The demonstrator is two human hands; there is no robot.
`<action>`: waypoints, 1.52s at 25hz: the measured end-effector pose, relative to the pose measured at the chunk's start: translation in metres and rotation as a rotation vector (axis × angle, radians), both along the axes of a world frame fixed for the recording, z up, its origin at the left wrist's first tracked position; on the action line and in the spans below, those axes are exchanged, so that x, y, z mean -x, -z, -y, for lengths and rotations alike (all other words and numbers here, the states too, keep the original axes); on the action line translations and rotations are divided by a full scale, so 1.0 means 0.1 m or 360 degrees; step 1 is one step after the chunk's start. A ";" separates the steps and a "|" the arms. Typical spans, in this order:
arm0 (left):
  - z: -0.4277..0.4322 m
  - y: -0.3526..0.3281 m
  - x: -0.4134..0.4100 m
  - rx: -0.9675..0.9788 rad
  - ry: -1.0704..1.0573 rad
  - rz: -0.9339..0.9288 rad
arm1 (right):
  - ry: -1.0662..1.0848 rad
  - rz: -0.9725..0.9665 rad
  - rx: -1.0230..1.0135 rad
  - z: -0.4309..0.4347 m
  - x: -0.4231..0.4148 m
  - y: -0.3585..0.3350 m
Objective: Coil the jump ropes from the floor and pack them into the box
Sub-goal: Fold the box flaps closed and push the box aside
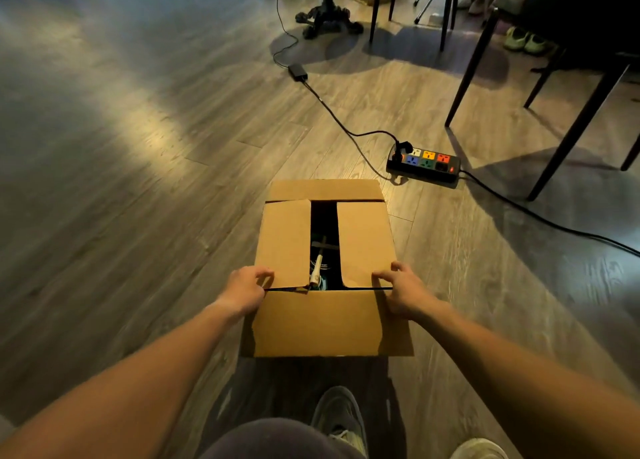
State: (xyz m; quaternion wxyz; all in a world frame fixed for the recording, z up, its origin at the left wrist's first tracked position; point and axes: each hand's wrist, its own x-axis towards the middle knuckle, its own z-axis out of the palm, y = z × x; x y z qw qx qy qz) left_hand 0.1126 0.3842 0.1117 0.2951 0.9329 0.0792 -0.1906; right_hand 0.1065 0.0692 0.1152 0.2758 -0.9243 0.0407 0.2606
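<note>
A brown cardboard box stands on the wood floor in front of me. Its two side flaps are folded in, leaving a dark gap down the middle. Through the gap I see jump ropes inside, with a white handle and some green cord. The near flap lies folded toward me. My left hand grips the box's near left corner with curled fingers on the left flap. My right hand grips the near right corner the same way, fingers on the right flap.
A black power strip with coloured sockets lies beyond the box to the right, its cable running to an adapter. Chair legs stand at the right, table legs at the back. My shoes sit below the box.
</note>
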 end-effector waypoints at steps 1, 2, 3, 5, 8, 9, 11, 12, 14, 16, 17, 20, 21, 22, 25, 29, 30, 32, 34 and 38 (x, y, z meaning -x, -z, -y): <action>-0.06 -0.04 -0.01 -0.0039 0.0061 -0.0028 | -0.0026 0.0023 -0.0015 0.05 -0.01 -0.01; -0.13 -0.08 -0.02 -0.0054 0.0112 -0.0052 | -0.0052 0.0040 -0.0022 0.10 -0.03 -0.02; -0.21 -0.10 -0.03 -0.0034 0.0152 -0.0060 | -0.0052 0.0068 -0.0020 0.13 -0.05 -0.03; -0.29 -0.12 -0.04 0.0205 0.0050 -0.0146 | 0.0053 0.0089 -0.0022 0.15 -0.10 -0.06; -0.20 -0.21 -0.07 0.0480 -0.0203 -0.0290 | 0.0370 -0.0151 -0.0377 0.10 -0.16 -0.14; -0.16 -0.26 -0.10 0.0450 -0.0217 -0.0306 | 0.0424 -0.0223 -0.0468 0.09 -0.18 -0.17; -0.13 -0.32 -0.17 0.0348 -0.0198 -0.0308 | 0.0493 -0.0258 -0.0472 0.07 -0.22 -0.18; -0.15 -0.34 -0.20 0.0332 -0.0199 -0.0328 | 0.0551 -0.0270 -0.0471 0.07 -0.24 -0.20; -0.19 -0.36 -0.26 0.0489 -0.0291 -0.0439 | 0.0751 -0.0377 -0.0616 0.07 -0.28 -0.28; -0.21 -0.39 -0.29 0.0794 -0.0542 -0.0556 | 0.0983 -0.0492 -0.0883 0.10 -0.35 -0.39; -0.21 -0.40 -0.31 0.0945 -0.0678 -0.0587 | 0.1105 -0.0514 -0.0987 0.12 -0.38 -0.43; -0.20 -0.38 -0.35 0.1175 -0.0941 -0.0575 | 0.1323 -0.0486 -0.1097 0.13 -0.44 -0.47; -0.20 -0.34 -0.37 0.1188 -0.0985 -0.0557 | 0.1318 -0.0471 -0.1084 0.10 -0.44 -0.46; -0.20 -0.30 -0.38 0.1199 -0.1030 -0.0531 | 0.1319 -0.0448 -0.1077 0.06 -0.44 -0.44; -0.15 -0.21 -0.43 0.1238 -0.1181 -0.0462 | 0.1503 -0.0339 -0.1172 -0.03 -0.45 -0.39; -0.12 -0.16 -0.51 0.1171 -0.1310 -0.0467 | 0.1822 -0.0263 -0.1368 -0.06 -0.62 -0.31; -0.11 -0.15 -0.55 0.1152 -0.1319 -0.0485 | 0.1862 -0.0270 -0.1442 -0.05 -0.66 -0.27; -0.10 -0.13 -0.63 0.1149 -0.1289 -0.0522 | 0.1821 -0.0241 -0.1476 -0.05 -0.71 -0.21; -0.06 -0.17 -0.66 0.1176 -0.1287 -0.0533 | 0.1662 -0.0148 -0.1345 -0.08 -0.68 -0.14; 0.03 -0.09 -0.58 0.1113 -0.1118 -0.0391 | 0.1153 0.0120 -0.0797 -0.11 -0.57 0.11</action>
